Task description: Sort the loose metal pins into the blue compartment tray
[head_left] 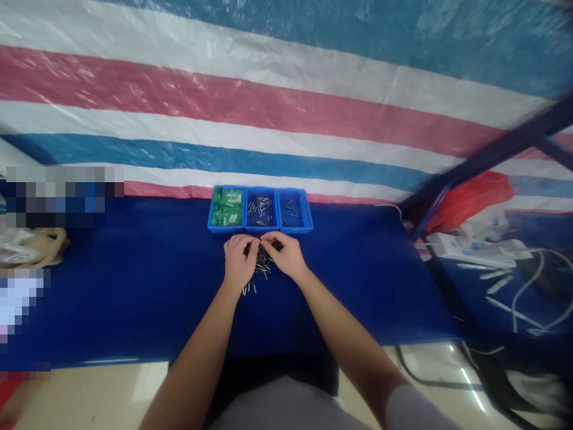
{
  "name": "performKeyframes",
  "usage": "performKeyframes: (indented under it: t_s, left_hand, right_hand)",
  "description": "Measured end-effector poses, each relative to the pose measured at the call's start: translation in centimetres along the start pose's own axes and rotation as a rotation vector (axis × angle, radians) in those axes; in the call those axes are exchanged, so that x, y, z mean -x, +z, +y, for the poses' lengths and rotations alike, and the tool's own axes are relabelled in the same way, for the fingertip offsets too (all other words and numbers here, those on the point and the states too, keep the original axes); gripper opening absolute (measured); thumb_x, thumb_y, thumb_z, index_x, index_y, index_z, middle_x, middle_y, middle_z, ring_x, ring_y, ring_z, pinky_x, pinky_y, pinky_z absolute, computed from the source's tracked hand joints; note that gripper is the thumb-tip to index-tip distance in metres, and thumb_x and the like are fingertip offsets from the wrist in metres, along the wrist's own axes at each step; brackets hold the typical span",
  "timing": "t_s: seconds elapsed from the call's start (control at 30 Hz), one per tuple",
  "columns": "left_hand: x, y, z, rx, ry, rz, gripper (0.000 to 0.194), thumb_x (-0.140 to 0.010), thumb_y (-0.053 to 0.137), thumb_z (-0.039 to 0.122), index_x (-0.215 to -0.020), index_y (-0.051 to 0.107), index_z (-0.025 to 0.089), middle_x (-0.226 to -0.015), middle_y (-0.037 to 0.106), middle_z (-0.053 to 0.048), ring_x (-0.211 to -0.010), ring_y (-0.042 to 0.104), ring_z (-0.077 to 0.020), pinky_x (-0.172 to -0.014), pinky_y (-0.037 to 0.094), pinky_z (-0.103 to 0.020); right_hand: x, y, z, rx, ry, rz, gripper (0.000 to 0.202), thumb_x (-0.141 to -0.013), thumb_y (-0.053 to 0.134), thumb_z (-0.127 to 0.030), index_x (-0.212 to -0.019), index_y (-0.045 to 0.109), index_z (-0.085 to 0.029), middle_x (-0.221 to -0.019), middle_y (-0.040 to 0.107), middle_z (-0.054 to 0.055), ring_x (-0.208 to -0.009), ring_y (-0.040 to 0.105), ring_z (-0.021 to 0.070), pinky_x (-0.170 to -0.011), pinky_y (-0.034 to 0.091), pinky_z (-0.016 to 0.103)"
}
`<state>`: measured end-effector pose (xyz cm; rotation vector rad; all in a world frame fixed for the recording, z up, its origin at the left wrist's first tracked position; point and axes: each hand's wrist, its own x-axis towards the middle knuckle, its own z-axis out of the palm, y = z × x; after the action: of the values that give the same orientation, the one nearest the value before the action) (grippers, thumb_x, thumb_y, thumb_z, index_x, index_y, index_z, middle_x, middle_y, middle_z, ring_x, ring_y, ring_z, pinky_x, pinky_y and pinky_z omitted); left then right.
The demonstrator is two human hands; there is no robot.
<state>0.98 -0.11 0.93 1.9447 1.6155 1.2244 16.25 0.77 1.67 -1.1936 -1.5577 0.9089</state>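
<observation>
Head view: my left hand (237,257) and my right hand (285,255) meet over a loose pile of thin, dark and silvery metal pins (263,263) on a long table with a smooth, dark blue surface (134,286). The pile lies between the surface's far and near edges, nearer the far one, with a few pins straggling toward the near edge beside my left wrist. My thumbs and forefingers are curled inward, tips close together at the top of the pile; I cannot tell whether either hand grips a pin. Just beyond my fingers, near the far edge, three bright blue plastic bins stand side by side: the left bin (226,229) holds green packets (231,209), the middle bin (262,229) many metal pins, the right bin (296,229) only a few. Past the right edge, a white power strip (478,249) lies near a red plastic bag (474,200).
</observation>
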Motion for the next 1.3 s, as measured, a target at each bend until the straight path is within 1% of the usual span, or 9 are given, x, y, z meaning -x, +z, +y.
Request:
performKeyframes:
  t_s: [0.23, 0.5, 0.57, 0.63, 0.7, 0.87, 1.07, 1.23, 1.3]
  left_hand:
    - [-0.05, -0.10, 0.08, 0.018, -0.019, -0.009, 0.017, -0.092, 0.056, 0.038, -0.094, 0.068, 0.025, -0.099, 0.072, -0.002, -0.102, 0.063, -0.0206, -0.097, 0.039, -0.040]
    - [-0.08, -0.16, 0.12, 0.009, -0.014, -0.027, 0.016, -0.091, 0.057, 0.037, -0.090, 0.068, 0.026, -0.097, 0.073, -0.002, -0.101, 0.062, -0.0215, -0.098, 0.038, -0.041]
    - [-0.06, -0.11, 0.03, 0.013, -0.017, -0.020, 0.017, -0.092, 0.056, 0.037, -0.090, 0.067, 0.025, -0.096, 0.072, -0.002, -0.100, 0.062, -0.0213, -0.097, 0.038, -0.041]
    - [-0.03, -0.07, -0.08, 0.013, -0.025, -0.017, 0.019, -0.093, 0.054, 0.038, -0.089, 0.067, 0.025, -0.096, 0.072, -0.002, -0.099, 0.062, -0.0210, -0.096, 0.038, -0.040]
    - [-0.01, -0.04, -0.14, 0.012, -0.032, -0.016, 0.021, -0.094, 0.052, 0.038, -0.087, 0.066, 0.024, -0.094, 0.072, -0.002, -0.097, 0.062, -0.0206, -0.095, 0.039, -0.040]
    - [0.02, -0.08, -0.02, 0.012, -0.037, -0.002, 0.021, -0.094, 0.053, 0.038, -0.086, 0.067, 0.024, -0.092, 0.072, -0.002, -0.096, 0.063, -0.0201, -0.095, 0.039, -0.039]
    - [0.02, -0.26, 0.27, 0.041, -0.053, 0.001, 0.017, -0.091, 0.058, 0.037, -0.096, 0.068, 0.025, -0.101, 0.072, -0.001, -0.100, 0.063, -0.0201, -0.098, 0.039, -0.039]
    - [0.02, -0.27, 0.21, 0.042, -0.029, -0.002, 0.014, -0.091, 0.059, 0.036, -0.094, 0.068, 0.025, -0.099, 0.073, 0.000, -0.100, 0.063, -0.0192, -0.097, 0.038, -0.038]
    - [0.04, -0.22, 0.09, 0.034, -0.027, -0.003, 0.015, -0.092, 0.058, 0.036, -0.093, 0.068, 0.025, -0.097, 0.073, 0.000, -0.099, 0.063, -0.0193, -0.097, 0.038, -0.038]
  right_hand:
    - [0.10, -0.20, -0.28, 0.079, 0.014, -0.067, 0.021, -0.092, 0.056, -0.039, -0.093, 0.068, -0.022, -0.078, 0.070, 0.001, -0.067, 0.063, 0.0155, -0.065, 0.050, 0.028]
    - [0.07, -0.28, -0.47, 0.094, 0.040, -0.059, 0.029, -0.094, 0.052, -0.042, -0.083, 0.068, -0.021, -0.071, 0.069, 0.001, -0.062, 0.061, 0.0151, -0.061, 0.048, 0.027]
    - [0.10, -0.22, -0.49, 0.088, 0.027, -0.031, 0.025, -0.092, 0.056, -0.041, -0.087, 0.069, -0.021, -0.074, 0.070, 0.001, -0.064, 0.062, 0.0154, -0.061, 0.048, 0.027]
    - [0.12, -0.17, -0.53, 0.070, 0.002, -0.007, 0.020, -0.090, 0.060, -0.039, -0.096, 0.070, -0.022, -0.079, 0.071, 0.002, -0.067, 0.064, 0.0160, -0.063, 0.050, 0.028]
    - [0.12, -0.16, -0.56, 0.059, -0.023, -0.004, 0.020, -0.088, 0.063, -0.037, -0.101, 0.070, -0.023, -0.084, 0.072, 0.003, -0.071, 0.066, 0.0168, -0.066, 0.051, 0.029]
    - [0.05, -0.18, -0.42, 0.096, -0.038, -0.018, 0.017, -0.088, 0.063, -0.036, -0.093, 0.071, -0.023, -0.086, 0.073, 0.004, -0.072, 0.066, 0.0174, -0.065, 0.052, 0.030]
    - [0.00, -0.30, -0.32, 0.132, -0.032, -0.026, 0.017, -0.092, 0.058, -0.033, -0.093, 0.071, -0.022, -0.087, 0.073, 0.004, -0.073, 0.065, 0.0168, -0.068, 0.051, 0.029]
    - [-0.01, -0.33, -0.39, 0.154, -0.041, -0.019, 0.019, -0.093, 0.057, -0.031, -0.090, 0.072, -0.020, -0.084, 0.073, 0.004, -0.071, 0.064, 0.0156, -0.067, 0.050, 0.028]
    - [0.00, -0.26, -0.34, 0.139, -0.051, -0.007, 0.017, -0.092, 0.059, -0.031, -0.093, 0.072, -0.020, -0.085, 0.073, 0.004, -0.071, 0.065, 0.0154, -0.066, 0.051, 0.027]
